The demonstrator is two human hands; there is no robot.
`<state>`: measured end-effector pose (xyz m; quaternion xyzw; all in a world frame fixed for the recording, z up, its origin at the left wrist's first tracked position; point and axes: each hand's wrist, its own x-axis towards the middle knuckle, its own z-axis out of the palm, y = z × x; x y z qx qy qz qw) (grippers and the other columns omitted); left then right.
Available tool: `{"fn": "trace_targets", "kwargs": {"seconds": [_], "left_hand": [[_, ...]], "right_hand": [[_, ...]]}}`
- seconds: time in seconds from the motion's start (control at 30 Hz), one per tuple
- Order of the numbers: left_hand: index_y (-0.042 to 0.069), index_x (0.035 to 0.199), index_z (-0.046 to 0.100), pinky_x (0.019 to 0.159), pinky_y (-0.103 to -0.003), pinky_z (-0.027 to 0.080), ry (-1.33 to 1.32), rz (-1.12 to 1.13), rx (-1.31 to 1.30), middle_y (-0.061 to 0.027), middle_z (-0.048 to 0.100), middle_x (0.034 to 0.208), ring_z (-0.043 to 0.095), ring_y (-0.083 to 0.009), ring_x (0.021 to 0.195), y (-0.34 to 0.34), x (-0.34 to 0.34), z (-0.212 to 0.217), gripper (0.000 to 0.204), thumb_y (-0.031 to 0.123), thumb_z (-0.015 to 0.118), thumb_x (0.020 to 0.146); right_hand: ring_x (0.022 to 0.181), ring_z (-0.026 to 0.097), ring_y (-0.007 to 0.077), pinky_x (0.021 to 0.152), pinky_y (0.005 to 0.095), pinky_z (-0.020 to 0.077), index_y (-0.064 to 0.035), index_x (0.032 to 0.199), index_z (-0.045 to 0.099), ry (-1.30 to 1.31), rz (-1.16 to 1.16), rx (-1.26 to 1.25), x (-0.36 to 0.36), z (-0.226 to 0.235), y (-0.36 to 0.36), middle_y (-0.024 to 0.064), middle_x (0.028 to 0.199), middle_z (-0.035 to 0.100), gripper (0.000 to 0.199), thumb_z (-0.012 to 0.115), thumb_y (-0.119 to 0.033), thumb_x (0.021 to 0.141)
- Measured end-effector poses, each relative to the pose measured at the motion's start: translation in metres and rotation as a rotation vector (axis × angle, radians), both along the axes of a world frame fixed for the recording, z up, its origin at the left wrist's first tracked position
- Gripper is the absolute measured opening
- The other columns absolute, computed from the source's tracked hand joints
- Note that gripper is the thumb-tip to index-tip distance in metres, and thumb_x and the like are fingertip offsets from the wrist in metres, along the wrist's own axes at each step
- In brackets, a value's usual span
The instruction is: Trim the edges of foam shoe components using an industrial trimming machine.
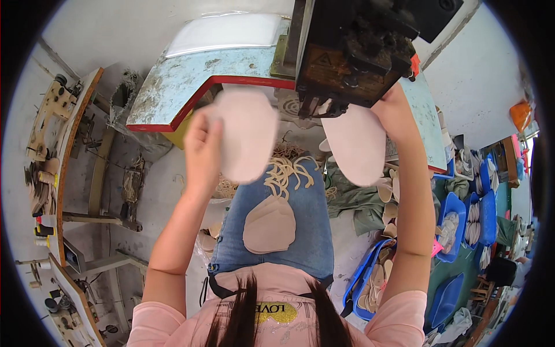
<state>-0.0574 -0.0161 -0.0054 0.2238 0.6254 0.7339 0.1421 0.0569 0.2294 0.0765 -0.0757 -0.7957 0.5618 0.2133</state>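
My left hand (pixel 202 141) is closed on the edge of a pale pink, rounded insole (pixel 250 136), gripping it upright in front of the bench's cut-out; this hand is slightly blurred. At the right, my right hand (pixel 395 113) grips a second pale insole (pixel 359 147) by its outer edge. The top of that insole lies under the dark head of a machine (pixel 352 63), which hides where they meet. On my lap rests a small stack of beige rounded fabric pieces (pixel 270 225). Tangled cream trimming strips (pixel 289 173) lie over my knees.
A pale blue worktable (pixel 173 87) with a red edge surrounds the machine. Clear plastic sheeting (pixel 225 33) covers its back. Beside my right arm stands a blue basket (pixel 361 289) with sole pieces; more blue bins (pixel 451 222) are farther right. Sewing machines (pixel 49 121) line the left.
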Motion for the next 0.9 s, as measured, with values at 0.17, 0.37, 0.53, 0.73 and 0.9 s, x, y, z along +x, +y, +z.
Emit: {"fn": "trace_targets", "kwargs": {"seconds": [0.17,0.37,0.53,0.73,0.9], "left_hand": [[0.004,0.1,0.051,0.065,-0.031,0.042,0.266,-0.977,-0.536,-0.0096,0.057,0.077,0.053,-0.0179,0.069,-0.021,0.05,-0.128,0.028,0.011,0.057,0.074],[0.002,0.102,0.054,0.071,-0.032,0.042,0.83,-0.37,-0.461,-0.0123,0.057,0.086,0.054,-0.02,0.078,-0.01,0.042,-0.125,0.033,0.019,0.059,0.074],[0.0,0.092,0.058,0.065,-0.026,0.042,-0.321,-0.474,-0.029,-0.0056,0.06,0.08,0.055,-0.0121,0.073,0.028,0.014,-0.008,0.029,0.026,0.053,0.082],[-0.003,0.086,0.06,0.05,-0.02,0.043,-0.147,-0.519,-0.193,-0.0038,0.06,0.071,0.053,-0.0046,0.058,0.041,0.018,0.041,0.022,0.018,0.056,0.08],[-0.002,0.087,0.061,0.053,-0.02,0.045,-0.234,-0.601,-0.184,-0.0051,0.062,0.072,0.056,-0.0071,0.058,0.025,0.005,0.047,0.022,0.017,0.06,0.077]], "right_hand": [[0.06,0.047,0.0029,0.05,0.0175,0.0368,0.0015,0.074,0.052,-0.198,-0.091,0.09,0.019,-0.005,-0.03,-0.0004,0.069,0.054,0.014,0.061,-0.009,0.075],[0.059,0.043,0.001,0.051,0.0152,0.0336,-0.0014,0.076,0.05,0.063,-0.219,0.068,0.026,-0.034,-0.056,-0.0032,0.068,0.05,0.012,0.058,-0.01,0.078],[0.063,0.041,0.0009,0.055,0.0153,0.0329,-0.0029,0.082,0.047,0.082,-0.244,0.005,0.025,-0.059,-0.062,-0.0034,0.07,0.049,0.014,0.055,-0.014,0.081],[0.067,0.044,0.0034,0.059,0.0185,0.0369,-0.002,0.085,0.045,-0.045,-0.185,0.071,0.025,-0.072,-0.068,-0.0006,0.075,0.051,0.018,0.056,-0.016,0.08],[0.072,0.051,0.0068,0.063,0.0223,0.0419,-0.0002,0.085,0.054,-0.45,0.381,0.287,0.047,-0.079,-0.036,0.0033,0.077,0.058,0.019,0.061,-0.014,0.074]]}}
